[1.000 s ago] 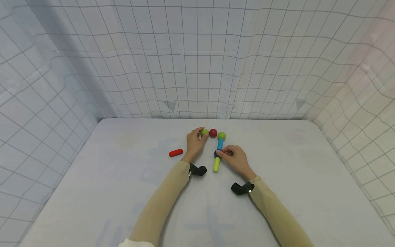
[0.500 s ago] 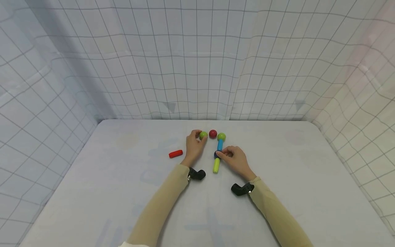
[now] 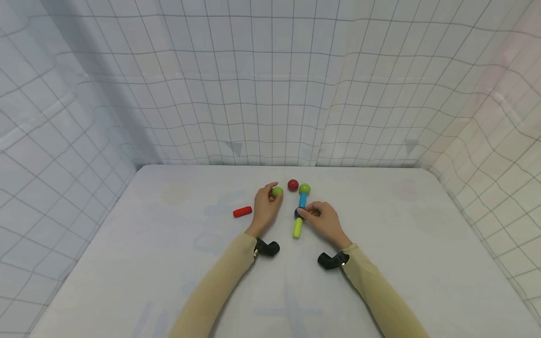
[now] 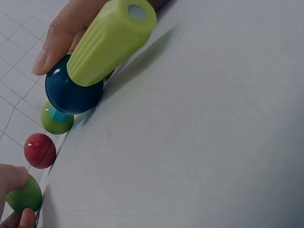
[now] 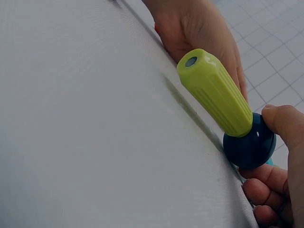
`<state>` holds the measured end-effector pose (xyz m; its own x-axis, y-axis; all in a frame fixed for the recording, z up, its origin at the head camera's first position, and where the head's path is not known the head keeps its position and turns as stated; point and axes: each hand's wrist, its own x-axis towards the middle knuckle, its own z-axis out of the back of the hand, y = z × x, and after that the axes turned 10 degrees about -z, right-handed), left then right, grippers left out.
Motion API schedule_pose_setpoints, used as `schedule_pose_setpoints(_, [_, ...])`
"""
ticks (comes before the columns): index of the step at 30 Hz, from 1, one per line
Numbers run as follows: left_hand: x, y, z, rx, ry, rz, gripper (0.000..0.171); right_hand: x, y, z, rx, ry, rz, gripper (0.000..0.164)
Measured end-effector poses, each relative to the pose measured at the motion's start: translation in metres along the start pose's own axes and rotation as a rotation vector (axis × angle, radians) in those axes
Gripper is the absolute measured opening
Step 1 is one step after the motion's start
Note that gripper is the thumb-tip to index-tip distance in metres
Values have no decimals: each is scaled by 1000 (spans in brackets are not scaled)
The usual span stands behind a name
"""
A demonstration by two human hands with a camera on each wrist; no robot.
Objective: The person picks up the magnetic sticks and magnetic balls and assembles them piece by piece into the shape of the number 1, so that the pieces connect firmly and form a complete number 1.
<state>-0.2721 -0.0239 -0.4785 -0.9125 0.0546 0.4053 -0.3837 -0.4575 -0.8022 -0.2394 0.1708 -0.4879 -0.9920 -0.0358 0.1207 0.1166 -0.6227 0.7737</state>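
Fingers of the left hand (image 3: 265,207) pinch a green ball (image 3: 277,192), left of the red ball (image 3: 293,185); the right hand (image 3: 324,218) pinches a navy ball (image 4: 66,97) between yellow-green rod (image 5: 216,92) and light-blue rod (image 3: 302,200), aligned fore-and-aft.

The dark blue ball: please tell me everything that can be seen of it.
The dark blue ball is round, glossy and looks like plastic. The right hand pinches it from the right. A yellow-green rod sticks out of its near side, and in the head view a blue rod meets its far side. Whether it touches the table is unclear.
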Motion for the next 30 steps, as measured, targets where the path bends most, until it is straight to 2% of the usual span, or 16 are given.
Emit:
schedule_pose_setpoints(6, [-13,0,3,22,24,-9,33,-2,0,0,6,-1,7,27])
schedule_pose_setpoints(13, [-26,-2,10,-46,33,11,33,-3,0,0,14,-4,12,26])
schedule_pose_setpoints(19, [-31,-5,14,-75,30,25,33,-1,0,1,18,2,5,26])
schedule_pose_setpoints(30, [-43,-12,21,-77,75,69,34,-1,-1,1,16,-9,11,28])
